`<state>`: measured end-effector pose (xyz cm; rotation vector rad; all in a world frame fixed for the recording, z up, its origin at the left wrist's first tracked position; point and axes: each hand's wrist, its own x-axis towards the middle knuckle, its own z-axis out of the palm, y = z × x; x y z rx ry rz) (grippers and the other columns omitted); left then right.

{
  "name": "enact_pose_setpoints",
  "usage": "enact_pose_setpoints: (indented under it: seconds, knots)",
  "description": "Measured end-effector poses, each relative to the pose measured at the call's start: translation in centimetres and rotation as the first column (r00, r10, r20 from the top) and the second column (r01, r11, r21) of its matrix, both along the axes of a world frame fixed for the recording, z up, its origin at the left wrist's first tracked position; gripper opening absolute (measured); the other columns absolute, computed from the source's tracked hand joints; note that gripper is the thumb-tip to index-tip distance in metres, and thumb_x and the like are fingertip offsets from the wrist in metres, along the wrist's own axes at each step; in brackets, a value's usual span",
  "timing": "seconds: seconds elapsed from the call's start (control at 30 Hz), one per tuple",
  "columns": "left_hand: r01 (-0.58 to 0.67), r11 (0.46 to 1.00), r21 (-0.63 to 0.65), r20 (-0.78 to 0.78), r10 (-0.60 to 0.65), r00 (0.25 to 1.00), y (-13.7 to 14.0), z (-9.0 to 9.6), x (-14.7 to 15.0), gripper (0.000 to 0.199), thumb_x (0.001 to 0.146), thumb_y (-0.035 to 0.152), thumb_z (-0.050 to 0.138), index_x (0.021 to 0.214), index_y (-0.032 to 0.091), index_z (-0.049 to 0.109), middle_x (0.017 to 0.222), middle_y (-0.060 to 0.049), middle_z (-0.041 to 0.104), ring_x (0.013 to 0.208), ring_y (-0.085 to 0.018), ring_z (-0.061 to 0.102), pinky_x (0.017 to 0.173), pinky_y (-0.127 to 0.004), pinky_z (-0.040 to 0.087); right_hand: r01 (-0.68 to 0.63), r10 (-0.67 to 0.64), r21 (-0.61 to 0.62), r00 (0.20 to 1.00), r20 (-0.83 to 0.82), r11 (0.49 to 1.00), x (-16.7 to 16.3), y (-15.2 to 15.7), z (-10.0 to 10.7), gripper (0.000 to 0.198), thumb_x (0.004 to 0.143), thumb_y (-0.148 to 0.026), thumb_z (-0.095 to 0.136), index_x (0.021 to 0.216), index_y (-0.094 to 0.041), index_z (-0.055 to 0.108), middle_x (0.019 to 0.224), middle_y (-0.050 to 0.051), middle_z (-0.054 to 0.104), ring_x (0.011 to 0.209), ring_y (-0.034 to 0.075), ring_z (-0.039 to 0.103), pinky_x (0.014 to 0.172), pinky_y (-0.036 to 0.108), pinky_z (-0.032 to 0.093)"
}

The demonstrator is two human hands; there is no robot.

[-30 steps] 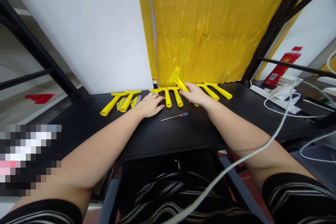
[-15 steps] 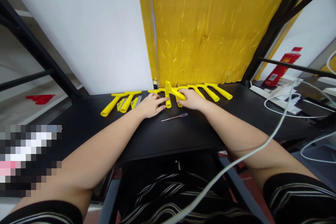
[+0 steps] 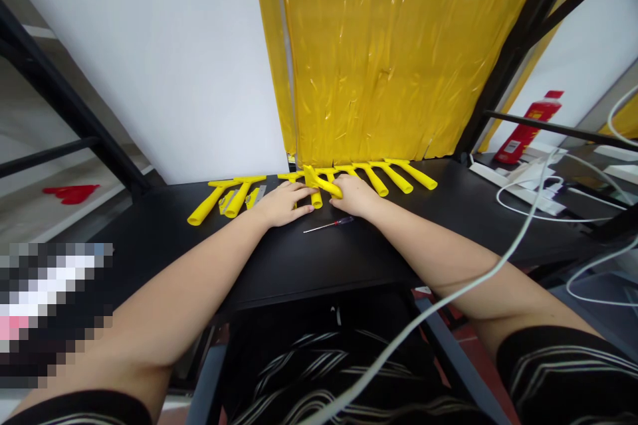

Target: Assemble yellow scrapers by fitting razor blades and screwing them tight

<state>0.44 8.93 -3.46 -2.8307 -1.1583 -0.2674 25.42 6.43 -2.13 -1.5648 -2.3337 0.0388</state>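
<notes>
My right hand (image 3: pixel 355 197) is closed round the tube of a yellow T-shaped plastic handle (image 3: pixel 329 187), whose wide head points up and to the left. My left hand (image 3: pixel 286 204) lies low over the table, fingers apart, its fingertips beside the head of that handle and another yellow handle (image 3: pixel 316 200) below it. Whether the left fingers touch either one, I cannot tell. Just in front of both hands is a screwdriver (image 3: pixel 329 224) with a dark, see-through grip. Left of my left hand, small yellow pieces with metal blades (image 3: pixel 258 195) lie partly hidden behind it.
More yellow handles (image 3: pixel 204 206) lie in a row along the back of the black table (image 3: pixel 299 272), several of them on the right (image 3: pixel 399 177). A yellow plastic curtain (image 3: pixel 399 66) hangs behind. A red bottle (image 3: pixel 531 126) stands right, and a white cable (image 3: pixel 448 302) crosses my right arm.
The held handle has come down and a little left, its head now lower over the row. My right hand moved with it, and the view shifted slightly.
</notes>
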Motion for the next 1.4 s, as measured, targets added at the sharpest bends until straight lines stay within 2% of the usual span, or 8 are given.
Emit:
enact_pose_setpoints:
  seconds: [0.37,0.63,0.7,0.8,0.93,1.07,1.2,1.4]
  knots:
    - [0.050,0.999,0.013,-0.023,-0.049,0.999,0.6,0.0,-0.4,0.057,0.108,0.056,0.045,0.155,0.027,0.056,0.151,-0.010,0.065,0.137,-0.026,0.057,0.122,-0.041,0.037,-0.017,0.017,0.007,1.000,-0.011,1.000,-0.2,-0.1,0.0,0.021,0.092,-0.030,0.077,0.108,-0.017,0.075,0.123,0.014,0.072,0.113,0.027,0.070,0.101,0.036,0.052]
    - [0.027,1.000,0.003,-0.022,-0.027,0.999,0.6,0.1,-0.6,0.059,0.107,0.059,0.043,0.156,0.029,0.055,0.145,-0.009,0.068,0.132,-0.027,0.059,0.119,-0.041,0.041,-0.019,0.020,0.018,0.997,-0.069,1.000,0.4,0.1,0.4,0.024,0.091,-0.035,0.079,0.109,-0.019,0.075,0.121,0.013,0.073,0.113,0.029,0.069,0.100,0.039,0.053]
    - [0.007,1.000,-0.001,-0.021,-0.007,1.000,0.7,0.1,-0.7,0.061,0.106,0.062,0.042,0.157,0.030,0.054,0.142,-0.010,0.069,0.129,-0.028,0.059,0.116,-0.042,0.043,0.023,-0.020,0.029,0.994,-0.103,0.999,1.6,0.5,1.0,0.021,0.092,-0.036,0.078,0.105,-0.020,0.076,0.118,0.013,0.074,0.112,0.029,0.069,0.100,0.039,0.052]
    - [-0.017,1.000,-0.015,-0.024,0.017,1.000,0.7,0.1,-0.8,0.063,0.106,0.064,0.042,0.158,0.032,0.054,0.139,-0.009,0.070,0.126,-0.029,0.058,0.113,-0.043,0.045,0.154,-0.149,0.027,0.977,-0.152,0.988,3.6,1.4,1.7,0.017,0.094,-0.032,0.072,0.104,-0.019,0.077,0.112,0.014,0.076,0.106,0.030,0.071,0.095,0.040,0.054]
    - [-0.033,0.999,-0.032,-0.026,0.032,0.999,0.6,0.2,-0.8,0.063,0.106,0.064,0.042,0.158,0.031,0.053,0.135,-0.009,0.071,0.126,-0.030,0.057,0.112,-0.042,0.045,0.269,-0.270,-0.020,0.960,-0.078,0.963,5.3,2.4,1.6,0.018,0.093,-0.026,0.071,0.108,-0.017,0.077,0.109,0.017,0.078,0.107,0.033,0.073,0.094,0.041,0.054]
    - [-0.027,0.999,-0.021,-0.030,0.027,0.999,0.6,0.2,-0.8,0.062,0.106,0.063,0.042,0.158,0.030,0.054,0.134,-0.010,0.071,0.126,-0.030,0.057,0.112,-0.043,0.045,0.296,-0.296,-0.066,0.955,0.017,0.953,5.1,2.8,1.0,0.029,0.087,-0.024,0.078,0.115,-0.016,0.077,0.117,0.018,0.078,0.112,0.034,0.073,0.097,0.042,0.054]
    - [-0.031,0.999,-0.017,-0.034,0.031,0.999,0.6,0.2,-0.8,0.062,0.106,0.062,0.042,0.158,0.031,0.053,0.133,-0.010,0.072,0.125,-0.029,0.057,0.112,-0.043,0.045,0.300,-0.299,-0.069,0.954,0.024,0.952,4.7,2.7,0.7,0.032,0.085,-0.021,0.080,0.116,-0.016,0.077,0.120,0.019,0.077,0.114,0.034,0.073,0.098,0.043,0.054]
    - [-0.036,0.999,-0.024,-0.033,0.035,0.999,0.7,0.1,-0.8,0.062,0.106,0.062,0.042,0.158,0.030,0.054,0.133,-0.010,0.071,0.125,-0.029,0.056,0.112,-0.042,0.045,0.290,-0.289,-0.070,0.957,0.025,0.955,4.5,2.6,0.8,0.033,0.086,-0.026,0.082,0.116,-0.016,0.077,0.120,0.020,0.077,0.112,0.035,0.073,0.096,0.043,0.055]
